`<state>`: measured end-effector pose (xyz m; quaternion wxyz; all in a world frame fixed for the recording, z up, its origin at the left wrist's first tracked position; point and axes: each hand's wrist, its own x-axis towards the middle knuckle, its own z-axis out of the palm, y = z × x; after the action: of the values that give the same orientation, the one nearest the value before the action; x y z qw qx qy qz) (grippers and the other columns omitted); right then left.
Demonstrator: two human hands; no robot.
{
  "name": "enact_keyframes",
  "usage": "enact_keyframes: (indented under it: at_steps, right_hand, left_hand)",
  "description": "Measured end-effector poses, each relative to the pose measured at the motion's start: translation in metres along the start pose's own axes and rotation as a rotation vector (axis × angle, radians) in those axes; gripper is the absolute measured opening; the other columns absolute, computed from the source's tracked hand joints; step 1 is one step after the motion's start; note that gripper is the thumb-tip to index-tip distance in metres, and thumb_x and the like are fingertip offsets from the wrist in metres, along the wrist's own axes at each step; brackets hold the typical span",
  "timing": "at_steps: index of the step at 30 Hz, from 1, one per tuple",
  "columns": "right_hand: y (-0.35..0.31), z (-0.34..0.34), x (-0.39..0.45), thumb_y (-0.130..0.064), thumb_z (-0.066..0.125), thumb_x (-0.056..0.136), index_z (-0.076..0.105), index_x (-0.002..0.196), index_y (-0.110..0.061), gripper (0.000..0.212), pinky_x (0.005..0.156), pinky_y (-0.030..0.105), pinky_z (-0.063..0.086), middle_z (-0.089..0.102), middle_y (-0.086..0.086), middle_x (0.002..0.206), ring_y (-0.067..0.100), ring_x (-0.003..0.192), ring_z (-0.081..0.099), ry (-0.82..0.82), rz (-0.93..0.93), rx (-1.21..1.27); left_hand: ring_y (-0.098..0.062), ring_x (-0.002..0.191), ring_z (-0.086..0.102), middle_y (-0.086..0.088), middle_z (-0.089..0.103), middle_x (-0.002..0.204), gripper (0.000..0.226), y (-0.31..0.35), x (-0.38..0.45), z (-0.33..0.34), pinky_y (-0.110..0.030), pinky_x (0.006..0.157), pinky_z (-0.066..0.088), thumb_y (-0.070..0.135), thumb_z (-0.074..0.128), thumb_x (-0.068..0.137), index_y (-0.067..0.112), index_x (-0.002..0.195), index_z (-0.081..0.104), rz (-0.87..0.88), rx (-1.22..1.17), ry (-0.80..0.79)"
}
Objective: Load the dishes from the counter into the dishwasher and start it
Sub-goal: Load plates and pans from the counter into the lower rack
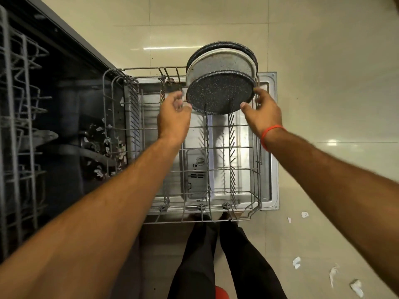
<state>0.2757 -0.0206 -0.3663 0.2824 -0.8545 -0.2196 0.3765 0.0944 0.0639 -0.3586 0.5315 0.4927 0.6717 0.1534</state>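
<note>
The lower dishwasher rack (257, 147) is pulled out over the open door (273, 134). Three plates stand upright in its far tines. A dark speckled plate (218, 91) is at the front, with a pale metal plate (218, 63) behind it and another dark plate (222, 45) at the back. My right hand (262, 111) pinches the front plate's right rim, thumb on its face. My left hand (173, 113) is at the plate's left rim. Its thumb tip touches the edge and its fingers are loosely curled beside the plate.
The upper rack (19, 104) juts out at the left over the dark tub, where scraps lie around the spray arm (90, 154). Paper bits (333, 272) litter the tiled floor at the right. My legs (216, 255) stand at the rack's near edge.
</note>
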Motion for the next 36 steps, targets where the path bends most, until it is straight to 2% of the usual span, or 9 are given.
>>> enact_keyframes:
  at_steps: [3,8,11,18,22,26,33,36]
  right_hand:
    - [0.001,0.004,-0.055,-0.027,0.064,0.097,0.044,0.149,-0.026,0.055,0.114,0.040,0.041,0.051,0.005,0.148,0.022,0.133,0.050,-0.056,0.074,0.115]
    - [0.002,0.000,-0.153,-0.026,0.066,0.096,0.050,0.145,-0.025,0.051,0.112,0.044,0.043,0.055,0.006,0.144,0.021,0.131,0.052,-0.095,0.165,0.223]
    - [-0.004,-0.012,-0.200,-0.022,0.067,0.095,0.053,0.142,-0.023,0.049,0.111,0.040,0.043,0.057,0.006,0.141,0.019,0.130,0.053,-0.097,0.189,0.313]
    - [-0.047,-0.083,-0.272,-0.022,0.065,0.097,0.052,0.143,-0.024,0.047,0.112,0.035,0.042,0.056,0.001,0.142,0.014,0.131,0.051,-0.170,0.054,0.392]
    - [-0.073,-0.131,-0.308,-0.021,0.063,0.098,0.055,0.139,-0.026,0.042,0.104,0.024,0.043,0.056,0.001,0.141,0.012,0.131,0.051,-0.245,-0.051,0.394]
    - [-0.099,-0.165,-0.347,-0.023,0.063,0.098,0.061,0.133,-0.027,0.035,0.110,0.035,0.045,0.059,-0.001,0.137,0.012,0.128,0.053,-0.315,-0.126,0.396]
    - [-0.146,-0.177,-0.427,-0.024,0.063,0.098,0.063,0.131,-0.025,0.033,0.110,0.035,0.045,0.061,-0.004,0.134,0.009,0.126,0.055,-0.495,-0.276,0.415]
    - [-0.166,-0.167,-0.458,-0.025,0.064,0.098,0.064,0.128,-0.028,0.030,0.109,0.037,0.046,0.063,-0.007,0.130,0.007,0.122,0.057,-0.577,-0.323,0.372]
  left_hand:
    - [-0.011,0.120,0.058,0.000,0.058,0.139,0.049,-0.008,-0.052,-0.008,-0.012,0.081,0.048,0.006,0.059,0.099,0.021,0.145,0.051,-0.087,-0.122,-0.045]
    - [-0.014,0.120,0.060,0.008,0.061,0.126,0.041,-0.011,-0.154,-0.025,-0.035,0.107,0.048,0.014,0.060,0.101,0.026,0.140,0.053,-0.256,-0.243,-0.070]
    - [-0.013,0.120,0.062,0.013,0.063,0.120,0.031,-0.012,-0.208,-0.037,-0.041,0.111,0.046,0.019,0.061,0.102,0.033,0.130,0.056,-0.284,-0.280,-0.079]
    - [-0.011,0.120,0.064,0.010,0.065,0.124,0.041,0.039,-0.299,-0.073,-0.040,0.111,0.047,0.022,0.061,0.102,0.024,0.143,0.053,-0.203,-0.377,-0.012]
    - [-0.010,0.116,0.067,0.009,0.066,0.124,0.043,0.080,-0.351,-0.099,-0.038,0.108,0.049,0.026,0.060,0.103,0.026,0.145,0.051,-0.091,-0.395,-0.004]
    - [-0.006,0.114,0.068,0.007,0.065,0.130,0.042,0.110,-0.406,-0.125,-0.037,0.106,0.050,0.028,0.060,0.103,0.028,0.144,0.052,0.002,-0.438,0.043]
    - [-0.011,0.113,0.070,0.004,0.070,0.125,0.031,0.122,-0.494,-0.186,-0.037,0.103,0.052,0.027,0.060,0.103,0.033,0.133,0.059,0.090,-0.613,0.259]
    - [-0.014,0.112,0.071,0.002,0.071,0.123,0.031,0.111,-0.522,-0.221,-0.038,0.104,0.053,0.023,0.059,0.103,0.028,0.134,0.058,0.116,-0.704,0.372]
